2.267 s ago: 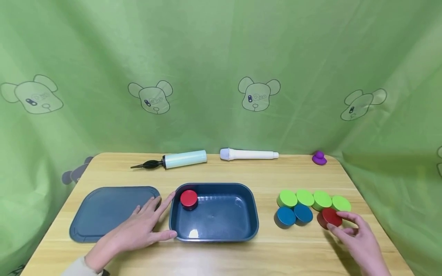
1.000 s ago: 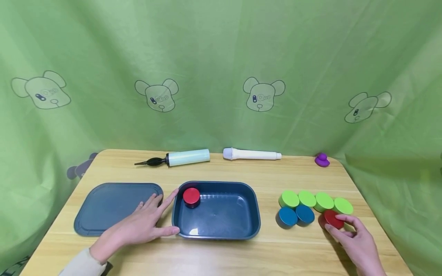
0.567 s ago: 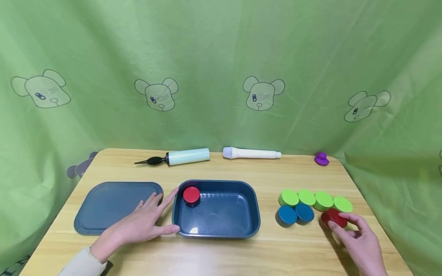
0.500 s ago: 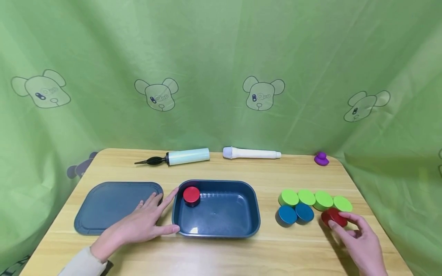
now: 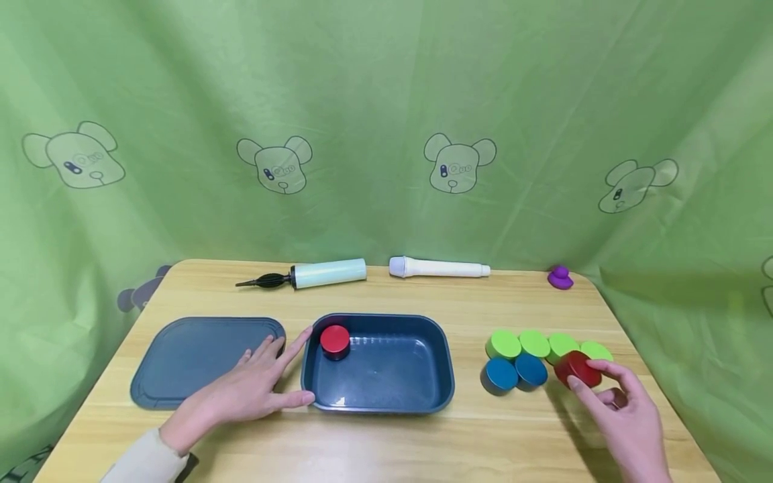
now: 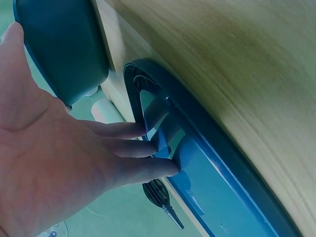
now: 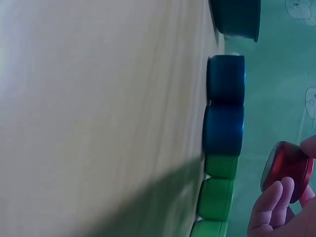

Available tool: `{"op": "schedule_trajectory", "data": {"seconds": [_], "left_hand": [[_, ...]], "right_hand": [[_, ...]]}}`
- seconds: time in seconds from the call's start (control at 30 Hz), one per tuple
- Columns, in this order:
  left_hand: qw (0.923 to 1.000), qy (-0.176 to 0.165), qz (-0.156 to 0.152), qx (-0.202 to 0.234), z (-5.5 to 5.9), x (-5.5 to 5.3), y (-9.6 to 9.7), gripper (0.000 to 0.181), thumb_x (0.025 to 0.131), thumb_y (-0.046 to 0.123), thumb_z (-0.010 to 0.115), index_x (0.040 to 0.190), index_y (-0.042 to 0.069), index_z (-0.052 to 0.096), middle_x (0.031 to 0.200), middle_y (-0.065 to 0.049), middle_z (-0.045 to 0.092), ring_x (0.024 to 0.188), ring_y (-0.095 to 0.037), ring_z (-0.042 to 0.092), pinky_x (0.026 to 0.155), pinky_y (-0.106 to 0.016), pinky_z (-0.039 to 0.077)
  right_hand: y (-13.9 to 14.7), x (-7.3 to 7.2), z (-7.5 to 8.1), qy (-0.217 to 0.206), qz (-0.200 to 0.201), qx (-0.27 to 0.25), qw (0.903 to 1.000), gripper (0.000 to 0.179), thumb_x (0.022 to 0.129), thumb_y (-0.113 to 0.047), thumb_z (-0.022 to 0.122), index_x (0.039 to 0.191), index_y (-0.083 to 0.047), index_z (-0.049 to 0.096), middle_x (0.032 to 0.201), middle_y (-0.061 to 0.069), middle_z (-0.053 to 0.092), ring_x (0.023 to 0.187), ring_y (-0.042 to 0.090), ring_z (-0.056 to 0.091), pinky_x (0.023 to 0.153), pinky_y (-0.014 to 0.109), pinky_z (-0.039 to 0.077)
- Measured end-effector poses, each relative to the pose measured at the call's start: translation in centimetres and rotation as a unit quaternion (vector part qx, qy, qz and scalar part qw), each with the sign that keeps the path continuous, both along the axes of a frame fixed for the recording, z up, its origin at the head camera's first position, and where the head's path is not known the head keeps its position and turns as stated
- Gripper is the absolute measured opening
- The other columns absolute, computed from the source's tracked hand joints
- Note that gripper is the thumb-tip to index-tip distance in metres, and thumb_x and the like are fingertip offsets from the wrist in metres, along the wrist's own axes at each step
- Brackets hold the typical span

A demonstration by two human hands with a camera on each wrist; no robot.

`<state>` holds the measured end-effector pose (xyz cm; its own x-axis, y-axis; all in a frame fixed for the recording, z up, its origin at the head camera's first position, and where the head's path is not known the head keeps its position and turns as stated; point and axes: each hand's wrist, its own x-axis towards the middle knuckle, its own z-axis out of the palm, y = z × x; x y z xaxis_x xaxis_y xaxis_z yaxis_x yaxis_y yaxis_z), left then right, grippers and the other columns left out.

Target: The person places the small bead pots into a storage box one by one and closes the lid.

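My right hand (image 5: 629, 410) pinches a round red tin (image 5: 576, 369) between thumb and fingers. In the right wrist view that red tin (image 7: 289, 168) is tilted and held off the table. Just behind it are several lime-green round tins (image 5: 503, 344), with two blue tins (image 5: 499, 376) to its left. My left hand (image 5: 247, 389) is spread, thumb and index finger touching the left side of a dark blue rectangular box (image 5: 443, 396). Its other fingers rest on a flat blue lid (image 5: 181, 362); the left wrist view shows these fingers straight. Another red tin (image 5: 335, 342) stands in the box's back left corner.
Along the table's back edge lie a hand pump (image 5: 329, 274) with a black nozzle and a white toy microphone (image 5: 443, 268). A small purple hat-shaped object (image 5: 560, 278) sits at the back right. A green curtain (image 5: 362, 80) hangs behind the table.
My right hand has raised the red tin off the table and shifted it slightly left and back. My left hand keeps its place between lid and box.
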<state>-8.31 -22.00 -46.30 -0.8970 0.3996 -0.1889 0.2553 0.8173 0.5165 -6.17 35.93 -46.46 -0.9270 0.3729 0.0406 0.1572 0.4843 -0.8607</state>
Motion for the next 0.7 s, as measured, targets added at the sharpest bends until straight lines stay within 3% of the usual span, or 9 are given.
{"op": "schedule_trajectory", "data": {"seconds": [0.5, 0.7], "left_hand": [[1.0000, 0.007, -0.002, 0.001, -0.2, 0.0, 0.1, 0.105, 0.097, 0.080, 0.061, 0.177, 0.041, 0.006, 0.171, -0.031, 0.031, 0.158, -0.058, 0.019, 0.118, -0.083, 0.016], [1.0000, 0.009, -0.001, -0.002, -0.1, 0.0, 0.0, 0.105, 0.097, 0.080, 0.061, 0.177, 0.041, 0.006, 0.170, -0.032, 0.031, 0.158, -0.058, 0.020, 0.118, -0.083, 0.016]], "right_hand": [[-3.8, -1.5, 1.2, 0.038, 0.053, -0.028, 0.9975, 0.042, 0.102, -0.014, 0.082, 0.139, -0.013, 0.061, 0.085, 0.002, 0.067, 0.075, 0.015, 0.064, 0.061, 0.024, 0.048], [-5.1, -2.0, 1.5, 0.048, 0.076, -0.031, 0.9954, 0.043, 0.102, -0.012, 0.081, 0.139, -0.011, 0.060, 0.082, 0.004, 0.066, 0.072, 0.017, 0.063, 0.059, 0.025, 0.048]]}}
